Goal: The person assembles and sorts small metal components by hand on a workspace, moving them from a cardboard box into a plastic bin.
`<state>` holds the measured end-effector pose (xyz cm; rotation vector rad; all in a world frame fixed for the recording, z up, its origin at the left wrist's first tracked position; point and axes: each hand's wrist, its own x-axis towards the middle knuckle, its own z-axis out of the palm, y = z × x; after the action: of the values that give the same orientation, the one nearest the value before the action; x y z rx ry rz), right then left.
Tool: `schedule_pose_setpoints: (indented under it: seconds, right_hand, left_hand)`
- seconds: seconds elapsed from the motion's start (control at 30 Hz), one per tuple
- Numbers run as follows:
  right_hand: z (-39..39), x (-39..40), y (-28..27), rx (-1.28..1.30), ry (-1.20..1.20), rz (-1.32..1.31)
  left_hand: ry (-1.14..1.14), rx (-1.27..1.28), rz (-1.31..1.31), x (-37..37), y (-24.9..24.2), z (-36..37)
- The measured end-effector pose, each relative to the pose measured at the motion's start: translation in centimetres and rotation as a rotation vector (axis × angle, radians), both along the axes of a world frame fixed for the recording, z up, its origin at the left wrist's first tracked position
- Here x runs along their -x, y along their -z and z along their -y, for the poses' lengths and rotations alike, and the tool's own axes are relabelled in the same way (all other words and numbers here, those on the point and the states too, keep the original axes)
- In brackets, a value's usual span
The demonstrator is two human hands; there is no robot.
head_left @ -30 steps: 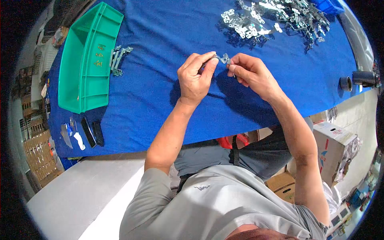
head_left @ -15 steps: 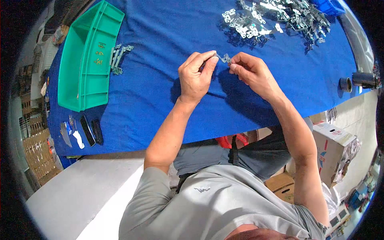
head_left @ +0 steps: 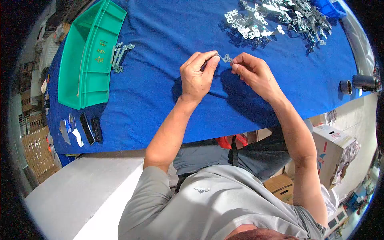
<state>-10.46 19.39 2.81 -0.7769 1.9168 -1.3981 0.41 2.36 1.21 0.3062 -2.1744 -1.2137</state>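
Note:
Between thumb and forefinger, my left hand point(head_left: 196, 78) pinches one end of a small, bent metal bracket point(head_left: 227, 59) above the blue cloth. The bracket's looped end points right, toward my right hand point(head_left: 256, 75). That hand's thumb and forefinger are closed right at the looped end; anything tiny between them is too small to make out. Several similar metal brackets point(head_left: 118, 58) lie in a row beside the green bin point(head_left: 83, 86). A large loose heap of metal brackets point(head_left: 276, 20) spreads over the far right of the cloth.
Small brass-coloured pieces point(head_left: 100, 51) show on the green bin. Tools and black strips point(head_left: 88, 129) lie at the table's near left. A blue bin point(head_left: 334, 9) is at the far right corner; a dark cylinder point(head_left: 346, 87) stands near the right edge. A carton point(head_left: 330, 136) is beyond it.
Both hands keep their pinch and stay almost in place, shifted slightly right in view. The bracket remains between them, with little visible change.

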Motion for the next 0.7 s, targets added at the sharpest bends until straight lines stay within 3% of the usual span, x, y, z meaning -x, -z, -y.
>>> schedule_pose_setpoints:
  seconds: [0.7]
  right_hand:
    - [0.22,-0.53,0.47,0.01,0.011,-0.086]
  left_hand:
    - [0.007,0.078,-0.043,0.33,0.12,-0.35]
